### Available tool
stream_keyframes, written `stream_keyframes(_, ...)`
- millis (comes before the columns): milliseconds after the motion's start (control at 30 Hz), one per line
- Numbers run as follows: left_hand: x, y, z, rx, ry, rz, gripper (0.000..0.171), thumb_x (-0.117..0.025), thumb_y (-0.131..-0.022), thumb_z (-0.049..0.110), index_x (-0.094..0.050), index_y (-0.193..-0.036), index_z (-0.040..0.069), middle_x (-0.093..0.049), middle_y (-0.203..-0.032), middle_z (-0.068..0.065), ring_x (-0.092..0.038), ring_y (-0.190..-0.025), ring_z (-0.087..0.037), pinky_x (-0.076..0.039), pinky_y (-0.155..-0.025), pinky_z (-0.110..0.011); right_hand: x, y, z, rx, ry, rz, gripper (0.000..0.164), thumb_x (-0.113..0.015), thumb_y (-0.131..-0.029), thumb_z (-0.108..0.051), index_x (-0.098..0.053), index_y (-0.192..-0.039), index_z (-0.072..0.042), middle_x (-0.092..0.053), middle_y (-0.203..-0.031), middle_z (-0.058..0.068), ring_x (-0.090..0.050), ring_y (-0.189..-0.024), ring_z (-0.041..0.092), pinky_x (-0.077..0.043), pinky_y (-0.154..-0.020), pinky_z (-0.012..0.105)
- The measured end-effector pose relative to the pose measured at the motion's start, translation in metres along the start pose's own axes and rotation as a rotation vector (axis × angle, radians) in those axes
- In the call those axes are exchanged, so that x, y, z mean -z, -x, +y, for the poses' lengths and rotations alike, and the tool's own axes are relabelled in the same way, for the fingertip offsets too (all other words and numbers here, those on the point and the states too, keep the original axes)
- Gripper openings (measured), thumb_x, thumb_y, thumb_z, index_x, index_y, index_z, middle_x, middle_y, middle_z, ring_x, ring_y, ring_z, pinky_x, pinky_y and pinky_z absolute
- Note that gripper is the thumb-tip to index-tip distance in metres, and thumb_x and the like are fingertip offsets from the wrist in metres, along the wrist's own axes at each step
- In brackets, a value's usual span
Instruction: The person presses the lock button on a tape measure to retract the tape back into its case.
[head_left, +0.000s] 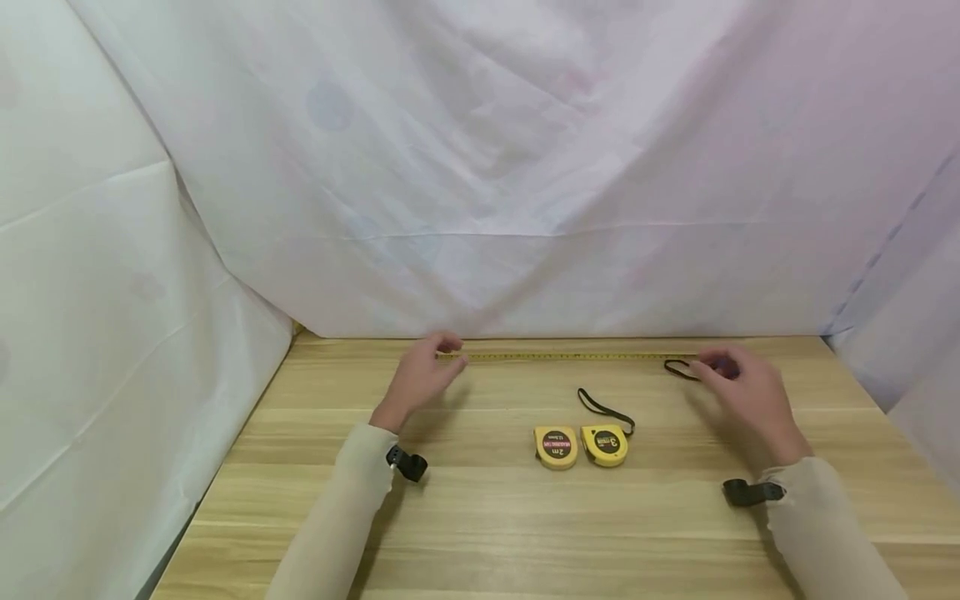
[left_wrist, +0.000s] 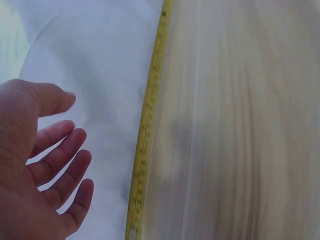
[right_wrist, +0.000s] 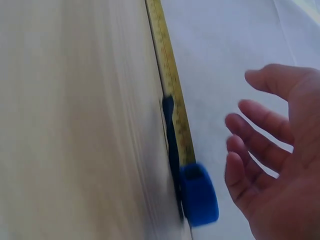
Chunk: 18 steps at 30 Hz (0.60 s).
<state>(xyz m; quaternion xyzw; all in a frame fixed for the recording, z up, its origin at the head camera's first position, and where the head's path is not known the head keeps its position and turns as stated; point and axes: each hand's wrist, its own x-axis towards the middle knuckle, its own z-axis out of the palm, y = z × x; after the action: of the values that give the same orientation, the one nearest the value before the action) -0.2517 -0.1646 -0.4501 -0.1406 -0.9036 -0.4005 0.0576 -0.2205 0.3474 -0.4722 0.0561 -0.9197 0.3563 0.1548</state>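
A yellow tape blade [head_left: 570,357] lies drawn out along the back of the table. At its right end, in the right wrist view, sits a blue tape measure case [right_wrist: 200,195] with a black strap [right_wrist: 171,130]. My left hand [head_left: 420,379] hovers by the blade's left end, fingers loosely bent; the left wrist view shows it apart from the blade. My right hand [head_left: 750,400] is beside the blue case, fingers loosely curved and holding nothing. In the head view that hand mostly hides the case.
Two yellow tape measures lie side by side mid-table: a 2 m one [head_left: 556,447] and a 3 m one [head_left: 605,446] with a black strap looped behind it. White cloth [head_left: 525,275] hangs along the wooden table's [head_left: 480,517] back edge and at both sides.
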Motion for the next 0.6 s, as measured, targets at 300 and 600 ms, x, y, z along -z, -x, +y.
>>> stream_keyframes(300, 0.026, -0.002, -0.036, 0.052, -0.094, 0.056, 0.033, -0.074, -0.106, 0.018, -0.071, -0.134, 0.000, -0.069, -0.134, -0.017, -0.064, -0.128, -0.038, -0.054, -0.106, -0.056, 0.017, -0.012, 0.033, -0.075, 0.044, 0.039, 0.044, -0.071, -0.110, -0.033, -0.070, -0.135, 0.003, -0.061, -0.140, 0.032, -0.058, -0.121, 0.052, -0.050, -0.091, 0.057)
stream_keyframes(600, 0.040, -0.011, -0.059, 0.090, -0.195, 0.062, 0.036, -0.075, -0.106, 0.017, -0.069, -0.137, -0.002, -0.065, -0.140, -0.022, -0.060, -0.132, -0.042, -0.049, -0.111, -0.058, 0.022, -0.019, 0.051, -0.123, 0.017, -0.078, 0.063, -0.071, -0.110, -0.036, -0.055, -0.150, 0.010, -0.043, -0.154, 0.045, -0.045, -0.134, 0.069, -0.039, -0.102, 0.081)
